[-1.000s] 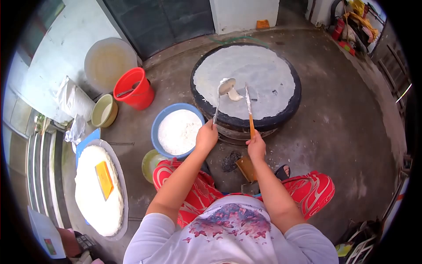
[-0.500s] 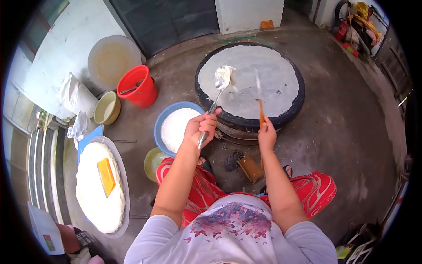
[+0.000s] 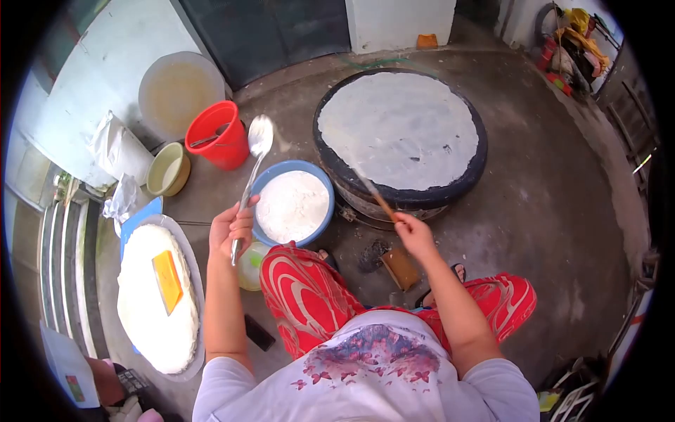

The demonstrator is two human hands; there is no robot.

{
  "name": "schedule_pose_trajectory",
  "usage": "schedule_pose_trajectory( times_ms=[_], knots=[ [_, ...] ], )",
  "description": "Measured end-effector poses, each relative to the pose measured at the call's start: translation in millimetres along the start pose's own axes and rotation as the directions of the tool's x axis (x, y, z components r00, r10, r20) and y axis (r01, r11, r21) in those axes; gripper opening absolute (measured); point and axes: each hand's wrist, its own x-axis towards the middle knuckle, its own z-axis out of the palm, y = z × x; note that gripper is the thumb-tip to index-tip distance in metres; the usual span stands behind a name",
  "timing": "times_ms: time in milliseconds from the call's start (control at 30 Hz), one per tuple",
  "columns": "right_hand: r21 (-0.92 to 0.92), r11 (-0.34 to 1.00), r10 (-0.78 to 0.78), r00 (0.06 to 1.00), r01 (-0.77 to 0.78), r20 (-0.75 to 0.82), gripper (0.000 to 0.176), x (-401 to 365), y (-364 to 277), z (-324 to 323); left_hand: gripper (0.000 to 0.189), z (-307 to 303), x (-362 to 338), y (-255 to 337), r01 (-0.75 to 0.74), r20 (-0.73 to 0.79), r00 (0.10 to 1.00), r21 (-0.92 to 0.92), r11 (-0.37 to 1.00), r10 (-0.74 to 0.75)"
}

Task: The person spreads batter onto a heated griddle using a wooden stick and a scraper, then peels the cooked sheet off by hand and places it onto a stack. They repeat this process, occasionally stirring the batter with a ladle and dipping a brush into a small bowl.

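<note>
My left hand (image 3: pixel 233 228) grips the handle of a large metal spoon (image 3: pixel 260 137), raised beside a blue basin (image 3: pixel 330 204). White dough or batter (image 3: pixel 292 205) fills that basin. In my right hand (image 3: pixel 416 235) is a wooden-handled tool (image 3: pixel 380 199) with a long pale blade, blurred by motion. Its blade reaches over the near left rim of a large round griddle (image 3: pixel 478 158). A thin greyish-white layer (image 3: pixel 394 126) covers the griddle's top, with a few small dark spots toward the right.
At left, a white mound (image 3: pixel 151 309) lies on a round board with a yellow scraper (image 3: pixel 167 281) on it. A red bucket (image 3: pixel 228 151), an olive basin (image 3: pixel 169 170) and a white sack (image 3: pixel 126 151) stand behind. A brown block (image 3: pixel 401 269) lies before the griddle.
My left hand has drawn the spoon left, off the griddle; the white lump it carried is gone from it. My right hand has moved slightly left and nearer, tilting the wooden-handled tool leftward.
</note>
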Motion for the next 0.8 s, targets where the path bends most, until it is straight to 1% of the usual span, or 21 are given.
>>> schedule_pose_trajectory(
  times_ms=[33, 67, 100, 133, 167, 200, 233, 267, 300, 367, 433, 500, 533, 567, 600, 633, 667, 700, 733, 767, 800],
  knots=[
    [0.027, 1.000, -0.006, 0.995, 0.009, -0.102, 0.031, 0.9, 9.7, -10.4, 0.038, -15.4, -3.2, 10.1, -0.011, -0.095, 0.995, 0.032, 0.999, 0.014],
    [0.032, 0.999, 0.008, 0.988, -0.003, -0.157, 0.033, -1.6, 14.9, -20.8, 0.035, -27.8, -4.3, 14.4, -0.035, -0.210, 0.977, 0.047, 0.998, 0.044],
    [0.039, 0.999, 0.024, 0.977, -0.016, -0.210, 0.034, -5.4, 21.0, -30.0, 0.035, -44.5, -3.1, 19.2, -0.026, -0.210, 0.977, 0.043, 0.999, 0.034],
    [0.035, 0.999, 0.024, 0.978, -0.017, -0.207, 0.039, -8.0, 31.4, -38.3, 0.032, -63.6, -0.6, 24.4, -0.031, -0.290, 0.956, 0.019, 0.999, 0.035],
    [0.031, 0.999, 0.027, 0.977, -0.021, -0.213, 0.039, -13.4, 25.3, -42.3, 0.030, -81.1, 3.8, 28.1, -0.038, -0.366, 0.930, -0.003, 0.999, 0.034],
    [0.179, 0.978, 0.148, 0.967, -0.111, -0.206, 0.042, -21.2, 13.3, -48.0, 0.030, -96.6, 9.2, 30.3, -0.030, -0.366, 0.930, -0.006, 1.000, 0.026],
    [0.322, 0.926, 0.265, 0.947, -0.197, -0.182, 0.044, -27.5, 7.2, -51.8, 0.029, -110.7, 14.2, 31.0, -0.030, -0.410, 0.912, -0.017, 0.999, 0.020],
    [0.319, 0.928, 0.264, 0.945, -0.193, -0.196, 0.047, -28.2, 14.0, -53.3, 0.027, -124.3, 19.6, 31.6, -0.031, -0.451, 0.892, -0.028, 0.999, 0.015],
    [0.316, 0.928, 0.266, 0.942, -0.194, -0.202, 0.047, -30.2, 15.1, -54.1, 0.027, -135.2, 25.0, 31.1, -0.024, -0.450, 0.893, -0.030, 0.999, 0.007],
    [0.275, 0.926, 0.322, 0.922, -0.259, -0.216, 0.045, -34.5, 15.5, -55.6, 0.027, -155.8, 35.9, 29.0, -0.006, -0.498, 0.867, 0.010, 1.000, 0.010],
    [0.252, 0.928, 0.331, 0.920, -0.276, -0.210, 0.046, -35.0, 19.2, -55.7, 0.027, -170.1, 42.8, 25.0, 0.019, -0.472, 0.881, 0.058, 0.998, 0.010],
    [0.232, 0.928, 0.338, 0.920, -0.291, -0.198, 0.046, -34.3, 20.7, -55.2, 0.029, -180.8, 48.3, 19.4, -0.036, -0.588, 0.806, 0.076, 0.996, 0.074],
    [0.244, 0.919, 0.362, 0.910, -0.311, -0.203, 0.044, -34.2, 20.9, -54.5, 0.033, -190.2, 49.9, 25.4, -0.020, -0.580, 0.809, 0.133, 0.991, 0.094],
    [0.257, 0.908, 0.386, 0.899, -0.331, -0.206, 0.043, -33.9, 21.4, -52.7, 0.033, -202.0, 50.4, 26.1, -0.020, -0.582, 0.808, 0.134, 0.991, 0.095],
    [0.258, 0.907, 0.387, 0.899, -0.332, -0.205, 0.043, -32.0, 33.7, -50.5, 0.035, -207.7, 49.9, 22.6, -0.039, -0.559, 0.807, 0.272, 0.962, 0.191],
    [0.153, 0.941, 0.330, 0.914, -0.301, -0.237, 0.041, -28.1, 55.4, -48.7, 0.037, -210.5, 48.8, 19.9, -0.058, -0.521, 0.806, 0.403, 0.913, 0.282],
    [0.045, 0.963, 0.269, 0.927, -0.267, -0.263, 0.040, -26.0, 68.2, -48.0, 0.037, -210.6, 45.7, 18.6, -0.059, -0.520, 0.806, 0.404, 0.913, 0.283],
    [0.045, 0.963, 0.269, 0.927, -0.267, -0.263, 0.040, -27.4, 65.0, -46.9, 0.038, -206.4, 40.6, 16.5, -0.033, -0.506, 0.835, 0.348, 0.937, 0.217],
    [-0.063, 0.979, 0.166, 0.936, -0.195, -0.311, 0.038, -29.9, 62.2, -44.3, 0.040, -202.0, 35.3, 13.9, -0.003, -0.487, 0.860, 0.291, 0.957, 0.151],
    [-0.173, 0.977, 0.060, 0.936, -0.127, -0.346, 0.036, -33.5, 59.5, -41.5, 0.040, -199.4, 31.0, 9.9, -0.001, -0.491, 0.859, 0.290, 0.957, 0.149],
    [-0.173, 0.976, 0.065, 0.937, -0.131, -0.345, 0.036, -34.9, 47.1, -40.7, 0.040, -196.5, 27.8, 4.4, -0.003, -0.462, 0.875, 0.293, 0.956, 0.145]
  ],
)
